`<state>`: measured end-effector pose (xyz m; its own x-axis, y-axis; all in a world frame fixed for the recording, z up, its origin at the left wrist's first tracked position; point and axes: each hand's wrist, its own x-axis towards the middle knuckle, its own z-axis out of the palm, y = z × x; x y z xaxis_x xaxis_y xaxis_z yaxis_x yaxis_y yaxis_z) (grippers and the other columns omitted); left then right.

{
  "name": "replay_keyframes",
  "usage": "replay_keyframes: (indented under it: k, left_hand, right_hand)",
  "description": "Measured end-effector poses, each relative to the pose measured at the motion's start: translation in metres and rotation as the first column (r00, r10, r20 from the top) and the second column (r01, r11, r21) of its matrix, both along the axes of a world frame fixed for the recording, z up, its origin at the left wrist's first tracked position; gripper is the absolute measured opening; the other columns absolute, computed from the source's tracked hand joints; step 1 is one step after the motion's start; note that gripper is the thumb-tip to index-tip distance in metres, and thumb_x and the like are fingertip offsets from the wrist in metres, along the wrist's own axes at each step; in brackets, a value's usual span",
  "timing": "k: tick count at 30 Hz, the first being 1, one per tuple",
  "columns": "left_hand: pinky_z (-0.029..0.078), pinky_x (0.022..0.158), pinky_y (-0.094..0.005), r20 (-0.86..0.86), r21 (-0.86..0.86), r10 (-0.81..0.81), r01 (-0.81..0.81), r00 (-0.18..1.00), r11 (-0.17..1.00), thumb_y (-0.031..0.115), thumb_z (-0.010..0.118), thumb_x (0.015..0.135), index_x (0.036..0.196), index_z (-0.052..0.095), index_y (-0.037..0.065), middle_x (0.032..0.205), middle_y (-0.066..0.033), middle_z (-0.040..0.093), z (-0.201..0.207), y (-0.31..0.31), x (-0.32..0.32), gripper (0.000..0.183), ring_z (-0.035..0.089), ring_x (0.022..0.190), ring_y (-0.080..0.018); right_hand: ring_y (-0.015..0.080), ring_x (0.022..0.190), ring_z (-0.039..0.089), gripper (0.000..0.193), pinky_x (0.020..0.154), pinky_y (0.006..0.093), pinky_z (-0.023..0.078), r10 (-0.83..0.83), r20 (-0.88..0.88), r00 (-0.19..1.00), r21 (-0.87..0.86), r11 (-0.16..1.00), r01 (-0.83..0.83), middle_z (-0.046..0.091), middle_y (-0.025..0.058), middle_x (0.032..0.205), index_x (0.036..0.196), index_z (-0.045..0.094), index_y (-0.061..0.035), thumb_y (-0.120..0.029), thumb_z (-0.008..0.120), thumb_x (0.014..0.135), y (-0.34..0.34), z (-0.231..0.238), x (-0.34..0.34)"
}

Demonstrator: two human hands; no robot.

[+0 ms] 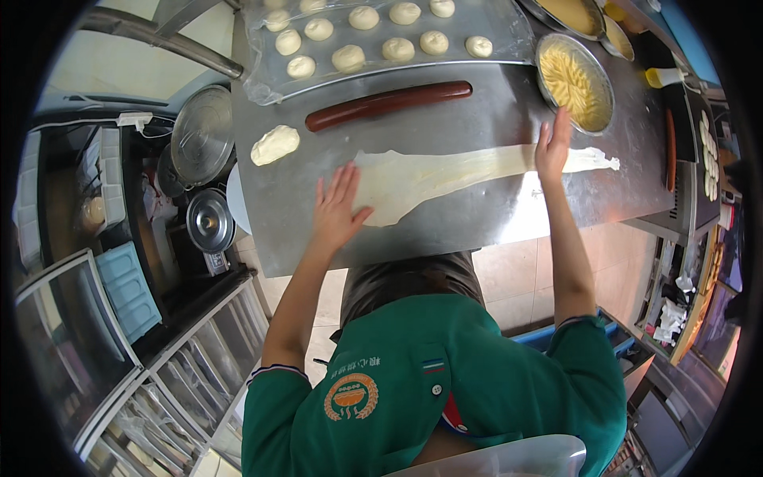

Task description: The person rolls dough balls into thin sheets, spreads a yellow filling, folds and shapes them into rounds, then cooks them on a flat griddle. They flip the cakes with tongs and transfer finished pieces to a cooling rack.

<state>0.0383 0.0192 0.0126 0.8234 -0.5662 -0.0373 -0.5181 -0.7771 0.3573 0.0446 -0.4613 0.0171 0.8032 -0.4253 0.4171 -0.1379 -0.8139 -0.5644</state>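
A long, thin sheet of dough [429, 179] lies flat across the metal table, wide at its left end and narrowing to a ragged right tip. My left hand [339, 211] is open with fingers spread, resting at the wide left end. Over the narrow part, my right hand [551, 151] lies flat with its fingers stretched out, close to the near side of a metal bowl [610, 89] of yellow paste [571, 75]. Beyond the sheet lies a brown rolling pin [389, 105]. To its left sits a small lump of dough [275, 145].
At the table's far side is a plastic-covered tray [509, 32] with several round dough balls [363, 17]. A thin brown stick [671, 151] lies near the right edge. Pot lids [211, 221] stand left of the table [294, 230]. A yellow-capped bottle [664, 77] is at far right.
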Motion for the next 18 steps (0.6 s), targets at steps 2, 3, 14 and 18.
replay_keyframes:
  k: [2,3,14,18]
  left_hand:
    - [0.014,0.122,-0.0571,-0.016,0.016,0.05,-0.05,0.999,0.999,0.053,0.064,0.09,0.158,0.029,0.005,0.166,-0.011,0.027,0.001,0.025,-0.014,0.09,0.025,0.153,-0.0304]
    - [0.015,0.122,-0.0576,-0.079,0.076,0.086,-0.08,0.993,0.994,0.055,0.063,0.09,0.158,0.029,0.005,0.166,-0.0116,0.026,0.0,0.034,-0.023,0.091,0.025,0.153,-0.0307]
    - [0.013,0.121,-0.0599,-0.075,-0.132,0.117,-0.126,0.99,0.983,0.064,0.053,0.092,0.157,0.019,-0.006,0.164,-0.0282,0.019,-0.009,0.057,-0.064,0.101,0.019,0.152,-0.0442]
    - [0.012,0.121,-0.0604,-0.097,-0.142,0.16,-0.173,0.982,0.975,0.056,0.062,0.09,0.158,0.021,-0.004,0.165,-0.0257,0.018,0.004,0.031,-0.044,0.099,0.017,0.152,-0.0457]
  right_hand:
    - [0.0405,0.152,0.023,0.071,0.124,0.051,0.015,0.23,0.029,0.973,0.127,0.964,-0.232,0.028,0.0252,0.162,0.157,0.028,0.0013,-0.017,0.06,0.095,0.048,-0.01,-0.025]
    - [0.0403,0.153,0.02,0.076,0.124,0.052,0.015,0.29,-0.037,0.956,0.097,0.953,-0.285,0.025,0.025,0.164,0.158,0.026,0.0005,-0.014,0.061,0.092,0.085,-0.013,-0.038]
    - [0.0313,0.152,0.026,0.096,0.125,0.0447,0.019,0.83,-0.382,0.406,0.11,0.477,-0.872,0.031,0.0221,0.161,0.152,0.031,0.0061,-0.054,0.065,0.086,0.291,-0.006,-0.024]
    - [0.0311,0.154,0.02,0.102,0.125,0.0438,0.018,0.459,-0.577,0.676,-0.126,0.768,-0.628,0.02,0.0186,0.166,0.157,0.022,0.0031,-0.064,0.058,0.088,0.23,0.002,-0.04]
